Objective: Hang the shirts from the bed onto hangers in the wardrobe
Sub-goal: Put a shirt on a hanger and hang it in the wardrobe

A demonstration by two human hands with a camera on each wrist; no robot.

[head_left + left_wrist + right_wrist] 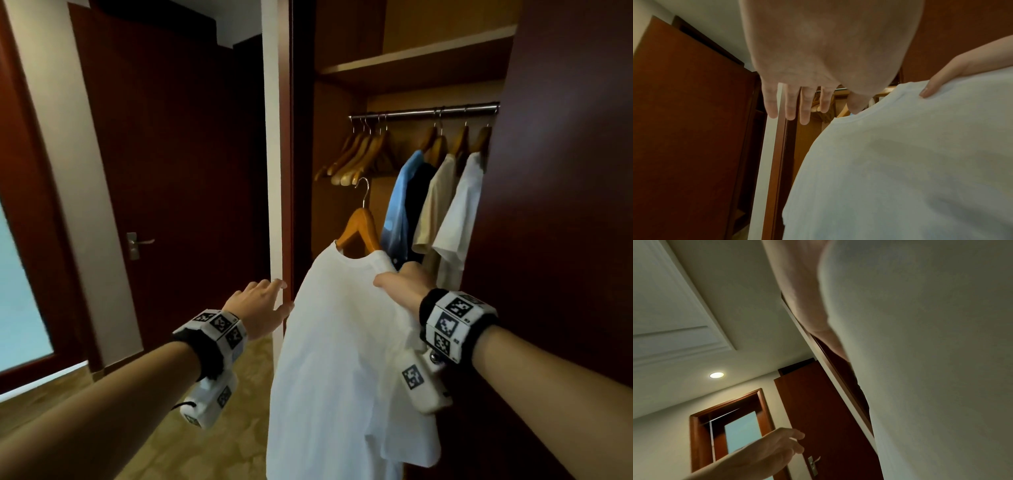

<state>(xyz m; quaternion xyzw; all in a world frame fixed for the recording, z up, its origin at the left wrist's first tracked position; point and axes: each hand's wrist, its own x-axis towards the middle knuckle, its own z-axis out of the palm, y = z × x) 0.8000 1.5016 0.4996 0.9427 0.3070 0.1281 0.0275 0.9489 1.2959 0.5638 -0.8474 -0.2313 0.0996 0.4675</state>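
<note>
At wardrobe [428, 61] | right hand [407, 279] grip holds white shirt [342, 342] | left hand [258, 305] grip wide | no readable writing

Both forearms reach forward, each with a black band and marker blocks at the wrist. The left hand [257, 306] is held palm down, its fingers [805, 105] straight and slightly spread, holding nothing. The right hand [407, 283] is raised a little higher, thumb pressed on top of the shirt [337, 342] it grips.

rail gap [406, 113] between hanger groups
</note>
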